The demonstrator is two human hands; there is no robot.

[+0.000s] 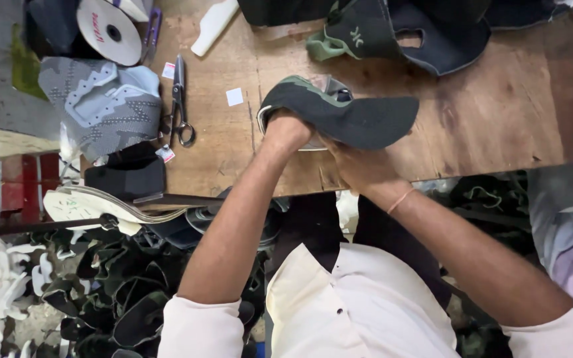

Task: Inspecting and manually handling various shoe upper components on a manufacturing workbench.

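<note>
Two hands grip one dark shoe upper (346,116) w/ green trim, held over near edge of wooden desk (499,113): left hand (286,132) clenched at its left end, right hand (359,162) grasping underneath. Scissors (180,99) lie left; more uppers (399,30) far side.

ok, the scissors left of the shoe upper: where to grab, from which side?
Best by the looped handles at the near end of the scissors, coming from the table's near edge. They lie flat on the wooden table, blades shut and pointing away, with bare wood around the loops.
</note>
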